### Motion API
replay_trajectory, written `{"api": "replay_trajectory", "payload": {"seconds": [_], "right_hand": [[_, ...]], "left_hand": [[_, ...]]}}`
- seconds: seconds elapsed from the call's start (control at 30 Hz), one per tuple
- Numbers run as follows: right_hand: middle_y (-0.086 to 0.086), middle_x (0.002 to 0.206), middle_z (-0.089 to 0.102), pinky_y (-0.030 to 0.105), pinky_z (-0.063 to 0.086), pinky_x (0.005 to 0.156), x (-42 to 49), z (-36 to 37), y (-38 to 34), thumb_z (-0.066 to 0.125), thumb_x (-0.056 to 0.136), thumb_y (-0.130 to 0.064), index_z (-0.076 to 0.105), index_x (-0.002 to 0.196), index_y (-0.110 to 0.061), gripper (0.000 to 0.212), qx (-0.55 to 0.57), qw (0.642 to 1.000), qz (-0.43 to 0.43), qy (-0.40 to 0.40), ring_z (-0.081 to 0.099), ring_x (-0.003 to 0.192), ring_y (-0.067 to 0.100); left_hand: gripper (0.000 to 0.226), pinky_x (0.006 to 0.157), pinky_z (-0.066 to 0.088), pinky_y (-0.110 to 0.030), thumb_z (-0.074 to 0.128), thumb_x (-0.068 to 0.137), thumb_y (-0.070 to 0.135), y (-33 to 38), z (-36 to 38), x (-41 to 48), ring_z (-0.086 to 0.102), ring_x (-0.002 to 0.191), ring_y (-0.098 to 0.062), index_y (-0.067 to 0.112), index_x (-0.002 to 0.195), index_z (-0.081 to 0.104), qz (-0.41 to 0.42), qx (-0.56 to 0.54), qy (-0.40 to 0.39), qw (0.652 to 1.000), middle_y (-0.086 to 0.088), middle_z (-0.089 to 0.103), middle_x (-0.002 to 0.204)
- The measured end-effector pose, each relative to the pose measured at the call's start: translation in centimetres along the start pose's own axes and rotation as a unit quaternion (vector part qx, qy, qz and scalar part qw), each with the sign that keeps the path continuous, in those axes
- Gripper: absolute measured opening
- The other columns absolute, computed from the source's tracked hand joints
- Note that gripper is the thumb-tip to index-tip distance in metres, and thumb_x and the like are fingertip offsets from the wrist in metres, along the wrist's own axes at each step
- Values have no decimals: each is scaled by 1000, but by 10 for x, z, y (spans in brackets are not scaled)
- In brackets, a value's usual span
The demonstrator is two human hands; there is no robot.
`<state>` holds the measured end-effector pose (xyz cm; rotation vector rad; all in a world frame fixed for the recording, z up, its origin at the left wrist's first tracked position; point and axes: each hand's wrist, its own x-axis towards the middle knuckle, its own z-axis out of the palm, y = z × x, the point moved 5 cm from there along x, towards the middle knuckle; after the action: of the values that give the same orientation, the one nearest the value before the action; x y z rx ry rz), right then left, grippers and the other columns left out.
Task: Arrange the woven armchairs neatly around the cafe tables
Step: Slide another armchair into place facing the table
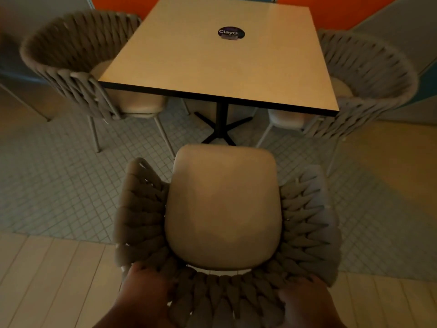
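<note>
Together, left hand (144, 290) and right hand (305, 301) grip the armchair (224, 209) — grey woven rope back, beige seat.

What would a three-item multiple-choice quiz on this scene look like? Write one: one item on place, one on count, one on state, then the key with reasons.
1. Where does the near chair stand?
A. Pushed under the table
B. Back from the table, seat facing it
C. Upside down on the table

2. How many chairs show?
A. Three
B. One
C. Five

3. What are the hands doing?
A. Resting on the table
B. Hanging free
C. Both gripping the near chair's back

Key:
1 B: tiled floor shows between the seat's front edge and the table's edge.
2 A: the near chair, a left chair and a right chair.
3 C: the left hand and right hand wrap the woven back rim.
</note>
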<state>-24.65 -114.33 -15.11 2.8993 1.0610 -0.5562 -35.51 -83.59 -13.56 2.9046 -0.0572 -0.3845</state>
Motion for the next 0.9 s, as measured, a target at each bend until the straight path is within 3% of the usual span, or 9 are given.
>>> {"api": "replay_trajectory", "payload": {"seconds": [0.07,0.17,0.3,0.43,0.63,0.73,0.77,0.83,0.9], "right_hand": [[-13,58,69,44,55,75,10,-14,-10,47,54,-63,74,54,-35,39,27,999,-7,28,71,56,12],[-16,65,70,40,57,69,31,-30,-7,39,41,-104,78,65,-37,81,3,1000,6,-9,72,63,12],[-10,64,66,37,47,71,71,-56,-7,40,32,-112,72,67,-27,97,-60,998,-16,27,67,67,17],[-12,57,61,34,37,67,85,-43,-8,28,38,-115,69,62,-28,99,-21,999,-7,29,64,62,18],[-16,45,42,30,31,60,82,-42,-11,29,51,-111,48,46,-28,85,23,997,-1,69,53,47,11],[-14,80,60,37,48,79,75,-51,-2,58,74,-85,66,68,-33,53,151,973,64,161,59,84,13],[-2,105,65,42,48,93,73,-51,8,67,76,-68,75,91,-29,43,199,949,115,214,57,106,22],[20,144,47,59,40,107,70,-52,32,76,75,-47,62,135,-14,70,217,898,278,265,36,135,38],[22,160,31,66,35,109,66,-37,54,80,78,-33,36,156,-20,90,275,827,444,210,27,144,42]], "left_hand": [[68,93,42,-39,75,49,66,-11,4,6,68,113,-20,40,111,78,3,7,1,1000,8,76,115],[65,84,46,-38,66,36,82,-22,-8,20,75,90,-15,48,91,78,-4,-1,-17,1000,21,74,97],[54,70,39,-30,57,23,89,-26,-48,52,66,59,-12,42,49,46,-12,36,5,999,26,32,46],[90,96,35,-36,45,37,96,-59,-44,67,64,100,-9,45,109,66,-74,125,-143,979,23,70,90],[103,99,29,-39,46,35,102,-64,-47,69,61,109,-8,46,119,64,-75,101,-137,983,26,68,101],[101,118,15,-62,50,52,103,-67,-43,58,40,143,-27,45,135,59,-106,38,-30,993,6,55,145],[100,119,6,-66,60,61,95,-77,-40,52,25,152,-33,46,146,47,-183,-59,69,979,-2,38,160],[108,120,12,-66,77,71,68,-96,-28,36,11,155,-36,46,158,17,-408,-306,202,836,-9,19,168],[109,110,40,-63,76,72,39,-95,-18,31,39,141,-46,42,159,10,-503,-428,249,708,-14,44,155]]}}
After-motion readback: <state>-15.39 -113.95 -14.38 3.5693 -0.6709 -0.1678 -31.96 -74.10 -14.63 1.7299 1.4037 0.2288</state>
